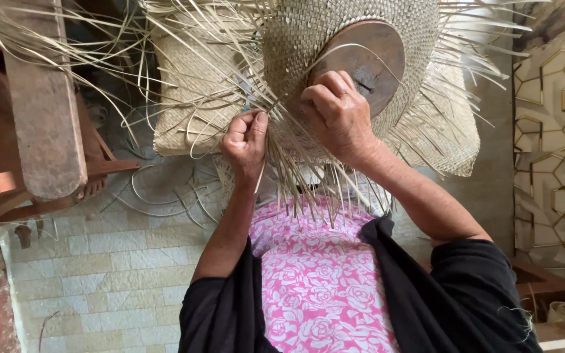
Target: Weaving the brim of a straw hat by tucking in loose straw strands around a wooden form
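Hands were busy on a half-woven straw hat (pixel 335 39) held over the lap, its crown stretched on a round wooden block (pixel 367 55). Left hand (pixel 245 140) was closed tight, pinching loose straw strands (pixel 308 176); right hand (pixel 338 117) was clamped on the weave by the block. Crown looked woven already, brim barely begun, with long ends hanging unworked. Woven mat (pixel 184 98) lay on the tiled floor (pixel 112 268) beyond
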